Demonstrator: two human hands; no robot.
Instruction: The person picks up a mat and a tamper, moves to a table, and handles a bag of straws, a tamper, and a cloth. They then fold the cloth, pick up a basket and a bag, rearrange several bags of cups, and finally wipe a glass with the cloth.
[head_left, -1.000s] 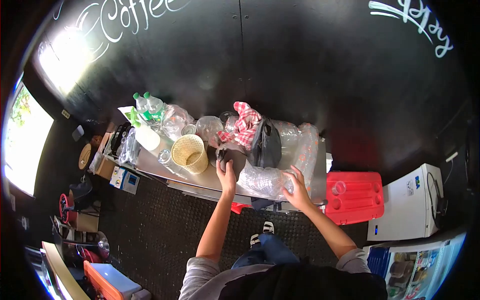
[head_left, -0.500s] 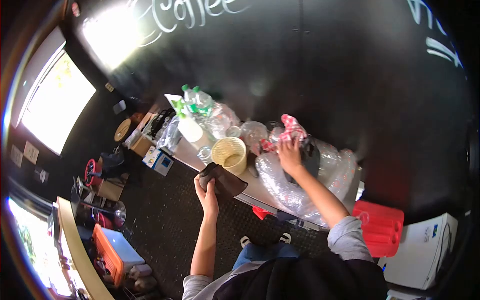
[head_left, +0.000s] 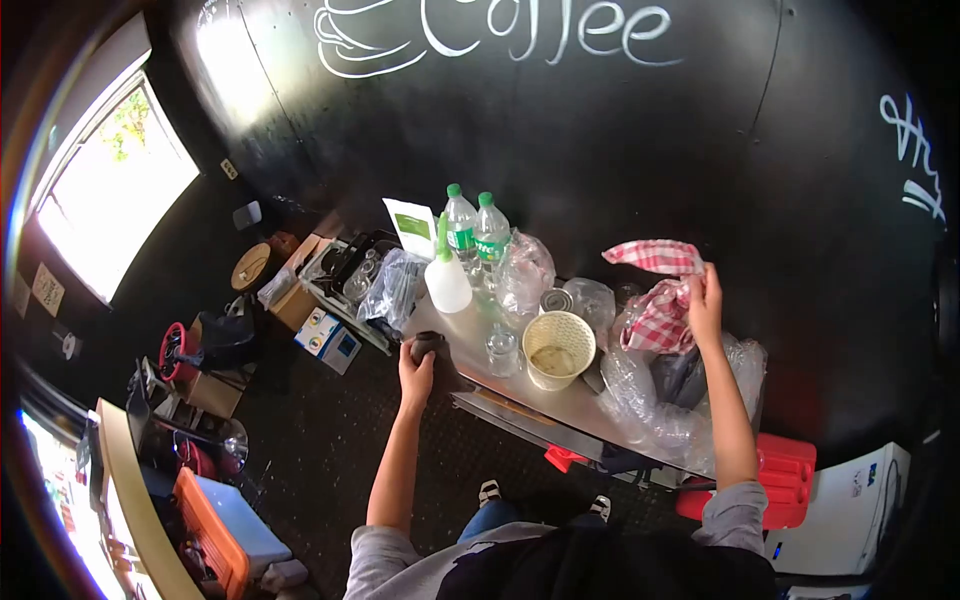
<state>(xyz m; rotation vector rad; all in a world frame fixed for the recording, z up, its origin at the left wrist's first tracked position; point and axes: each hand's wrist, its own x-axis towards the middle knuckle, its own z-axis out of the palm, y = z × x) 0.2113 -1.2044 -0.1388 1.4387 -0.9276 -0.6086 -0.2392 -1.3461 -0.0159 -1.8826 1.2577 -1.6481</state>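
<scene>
In my left hand (head_left: pixel 416 375) is a dark brown flared object (head_left: pixel 428 343), gripped at the table's left front corner; its exact kind I cannot tell. My right hand (head_left: pixel 704 305) pinches a red-and-white checked cloth (head_left: pixel 660 315), which hangs partly lifted over clear bubble wrap (head_left: pixel 640 392). Between the hands stands a cream woven basket (head_left: pixel 558 350), its inside showing from above. Beside it are a clear glass jar (head_left: pixel 503 352) and a tin can (head_left: pixel 556 301).
Behind on the metal table (head_left: pixel 470 325) stand a white spray bottle (head_left: pixel 447 280), green-capped plastic bottles (head_left: pixel 489 238), a white pouch (head_left: pixel 410 228) and a plastic bag (head_left: pixel 525 275). A red plastic container (head_left: pixel 785 480) and a white fridge (head_left: pixel 845 510) are at right, a blue-lidded orange bin (head_left: pixel 215 530) at left.
My right hand has raised the checked cloth from the bubble wrap and spread it out. My left hand still holds the dark object, now turned differently. The view has swung to the left.
</scene>
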